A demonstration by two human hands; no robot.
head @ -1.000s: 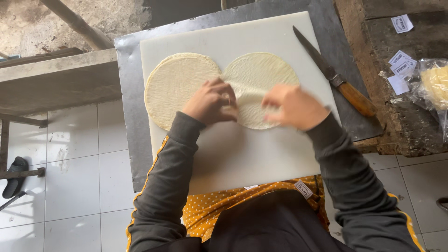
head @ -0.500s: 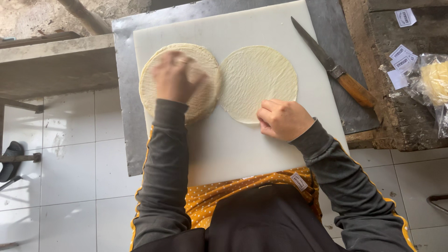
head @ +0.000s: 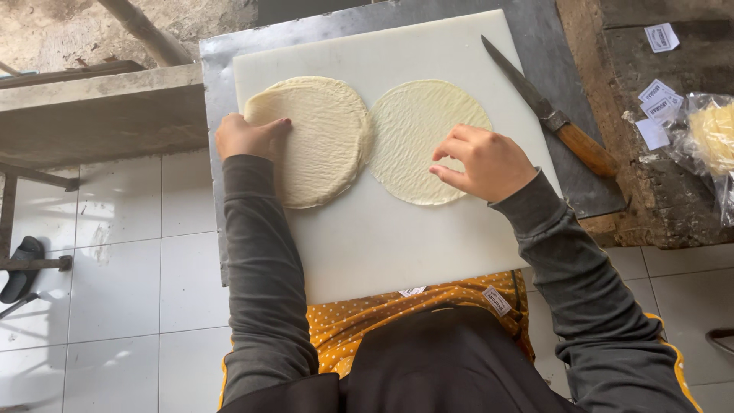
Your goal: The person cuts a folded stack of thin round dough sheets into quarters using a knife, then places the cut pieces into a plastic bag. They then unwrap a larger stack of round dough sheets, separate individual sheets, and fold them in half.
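We see two pale round wrappers lying flat side by side on a white board [head: 397, 252], which rests on a metal surface [head: 218, 92]. The left wrapper [head: 321, 141] looks thicker, maybe a stack, and its right edge just overlaps or touches the right wrapper [head: 413, 130], which is thin and wrinkled. Our left hand [head: 248, 138] lies on the left edge of the left wrapper, fingers together and laid flat on it, pinching nothing. Our right hand [head: 485, 160] is over the right wrapper's lower right edge, fingers curled loosely with the tips near the sheet; we cannot tell whether they pinch it. A knife [head: 550, 118] with a wooden handle lies slantwise at the board's right edge, well apart from both hands. Further right, on a rough wooden bench, sits a clear bag [head: 707, 141] with something yellow inside, and paper slips [head: 657, 99] beside it.
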